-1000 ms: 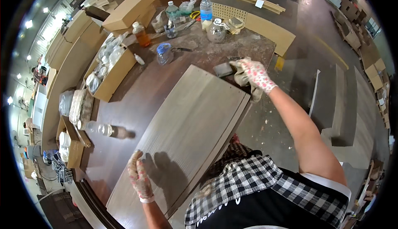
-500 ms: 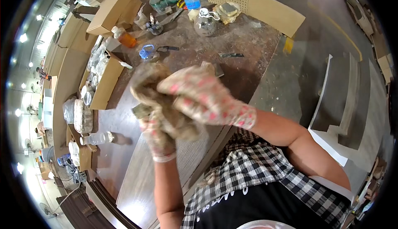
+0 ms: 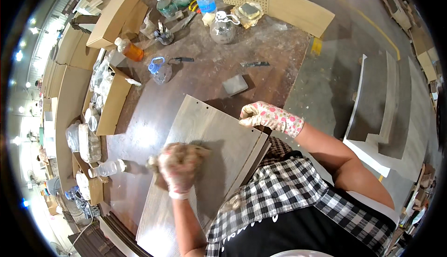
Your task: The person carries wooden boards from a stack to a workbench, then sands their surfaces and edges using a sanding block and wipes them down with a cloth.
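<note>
A grey wood-grain board [image 3: 202, 120] with small dark holes near its far end lies at the table's near side, close against my body. My left hand [image 3: 178, 171], in a floral work glove, is closed on a dirty brownish rag [image 3: 198, 151] and presses it on the board's surface; both are slightly blurred. My right hand [image 3: 272, 117], gloved alike, has its fingers curled at the board's far right edge and grips it there. A grey sanding block [image 3: 235, 85] lies on the table just beyond the board.
On the brown table [image 3: 205, 80] stand a handled bottle with a blue cap [image 3: 160, 71], a bottle of orange liquid [image 3: 129, 49] and a round clear jug [image 3: 223, 29]. A dark blade [image 3: 255, 64] lies farther off. Open cardboard boxes [image 3: 114, 103] line the left side.
My hands were together in the air, bunching the rag. They have parted: the left came down onto the board with the rag, the right moved to the board's edge.
</note>
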A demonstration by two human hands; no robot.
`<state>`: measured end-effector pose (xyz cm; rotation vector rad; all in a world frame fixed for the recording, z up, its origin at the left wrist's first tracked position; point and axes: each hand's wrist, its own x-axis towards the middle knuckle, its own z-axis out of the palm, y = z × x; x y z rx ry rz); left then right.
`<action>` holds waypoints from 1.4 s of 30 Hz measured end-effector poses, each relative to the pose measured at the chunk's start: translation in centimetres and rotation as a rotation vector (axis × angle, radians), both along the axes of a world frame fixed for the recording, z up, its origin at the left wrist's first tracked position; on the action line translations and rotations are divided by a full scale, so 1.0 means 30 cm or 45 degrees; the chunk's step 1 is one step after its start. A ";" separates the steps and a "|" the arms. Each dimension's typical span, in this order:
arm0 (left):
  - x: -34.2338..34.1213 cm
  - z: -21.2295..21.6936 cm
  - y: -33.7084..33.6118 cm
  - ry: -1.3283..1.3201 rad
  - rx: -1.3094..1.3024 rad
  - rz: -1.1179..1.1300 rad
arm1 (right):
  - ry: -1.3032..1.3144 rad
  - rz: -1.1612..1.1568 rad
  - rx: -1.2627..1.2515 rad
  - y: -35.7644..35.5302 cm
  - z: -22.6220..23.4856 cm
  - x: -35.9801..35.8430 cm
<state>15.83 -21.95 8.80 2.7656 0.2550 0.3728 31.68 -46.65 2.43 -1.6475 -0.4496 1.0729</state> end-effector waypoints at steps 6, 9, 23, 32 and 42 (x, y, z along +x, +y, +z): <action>0.127 -0.009 -0.209 0.200 0.037 -0.472 | 0.108 0.031 0.208 -0.024 -0.072 0.019; 0.163 -0.009 -0.211 0.039 0.134 -0.583 | 0.185 0.057 0.189 -0.021 -0.009 0.023; 0.221 -0.035 -0.237 0.046 0.103 -0.710 | -1.630 -0.255 -0.699 -0.038 -0.164 0.358; 0.225 -0.026 -0.210 0.026 0.069 -0.778 | -1.850 0.379 -1.105 0.020 -0.175 0.486; 0.270 -0.024 -0.188 -0.240 -0.093 -0.403 | -1.408 -0.002 -1.174 0.024 -0.178 0.559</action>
